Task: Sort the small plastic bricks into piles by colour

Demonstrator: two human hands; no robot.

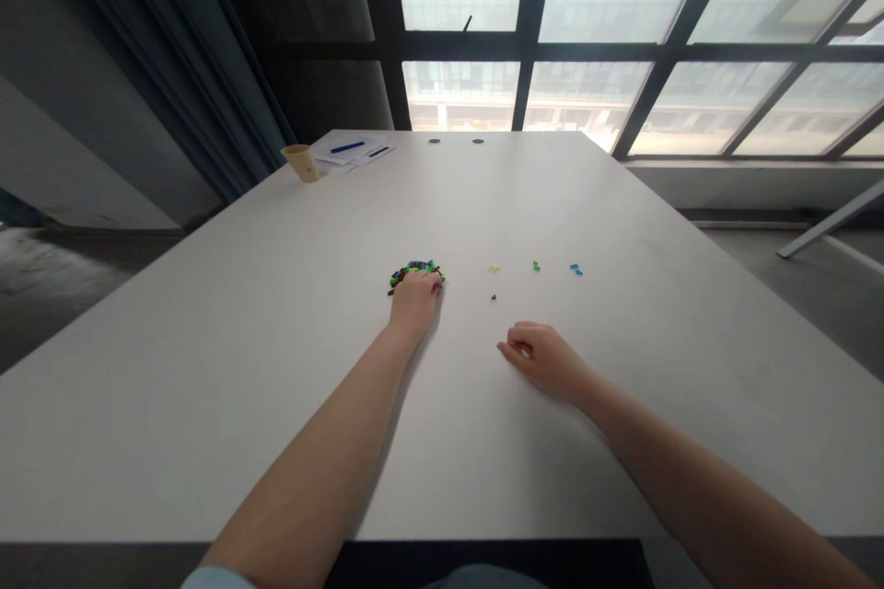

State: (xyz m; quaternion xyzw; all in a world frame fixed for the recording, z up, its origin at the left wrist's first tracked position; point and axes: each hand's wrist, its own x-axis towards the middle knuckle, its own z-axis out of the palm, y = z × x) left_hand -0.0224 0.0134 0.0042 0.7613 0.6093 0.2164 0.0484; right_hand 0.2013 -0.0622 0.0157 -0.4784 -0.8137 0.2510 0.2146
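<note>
My left hand [415,296] rests on the near side of a pile of small coloured pieces [418,266], its fingers bent and closed at the pile's right edge; what they pinch, if anything, is too small to name. To the right, my right hand [542,354] lies on the table with curled fingers, the thumb apart from them and nothing visible between. Beyond it are small yellow pieces [494,269], green pieces [536,266] and blue pieces [575,269] in separate groups. One small dark piece [494,297] sits nearer, between the hands.
A white table [276,313] spreads out all around. At its far left stand a tan cup [302,164] and papers [345,155] with a blue pen [347,147] on them. Two dark discs [435,141] are at the far edge, before large windows.
</note>
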